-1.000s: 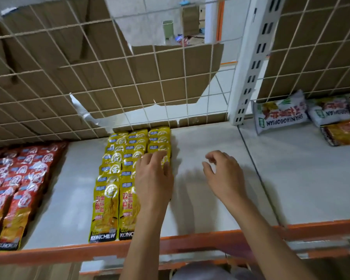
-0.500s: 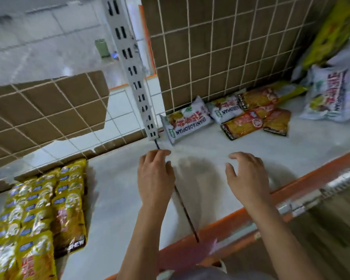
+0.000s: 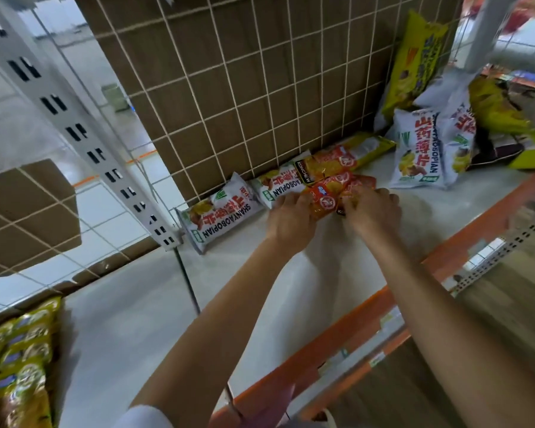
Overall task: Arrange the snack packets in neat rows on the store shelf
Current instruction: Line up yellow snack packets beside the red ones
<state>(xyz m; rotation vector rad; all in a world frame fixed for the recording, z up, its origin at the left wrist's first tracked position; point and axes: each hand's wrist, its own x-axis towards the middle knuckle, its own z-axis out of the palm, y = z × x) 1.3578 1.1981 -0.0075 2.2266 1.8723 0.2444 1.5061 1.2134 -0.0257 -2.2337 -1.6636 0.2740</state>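
Several orange-red snack packets (image 3: 329, 193) lie loose near the back of the white shelf (image 3: 130, 319). My left hand (image 3: 291, 220) holds the left end of one of them. My right hand (image 3: 372, 210) has its fingers curled onto the packet beside it. Behind them lies another orange packet (image 3: 332, 163) with a black end. Two white packets (image 3: 221, 211) lie against the wire grid to the left. Yellow packets (image 3: 19, 359) stand in neat rows at the lower left.
A brown cardboard-backed wire grid (image 3: 244, 81) closes the back. A slotted white upright (image 3: 74, 125) divides the shelf bays. Bigger white bags (image 3: 420, 149) and yellow bags (image 3: 414, 57) pile up at the right. The orange shelf lip (image 3: 337, 338) runs along the front.
My view has swung right, away from the yellow rows. Both hands moved forward to the back of the shelf and took hold of the orange-red packets.
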